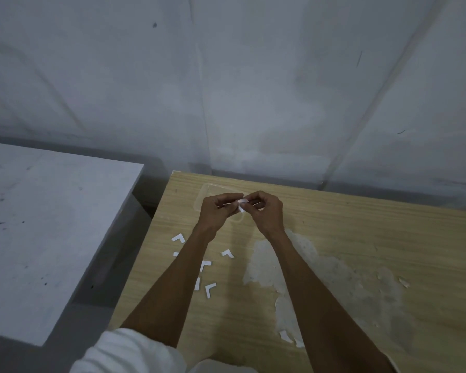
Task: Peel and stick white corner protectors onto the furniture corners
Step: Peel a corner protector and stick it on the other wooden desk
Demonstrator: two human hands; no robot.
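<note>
Above the wooden table, my left hand and my right hand meet fingertip to fingertip, both pinching one small white corner protector. Its white strip curls between the thumbs. Several more white L-shaped corner protectors lie loose on the table below my left forearm, and one of them sits near the table's left edge. The table's far left corner is bare wood.
A clear plastic tray lies on the table under my hands. The table's veneer is peeled away in a big pale patch at the right. A grey slab surface stands to the left across a gap. Close behind is a grey wall.
</note>
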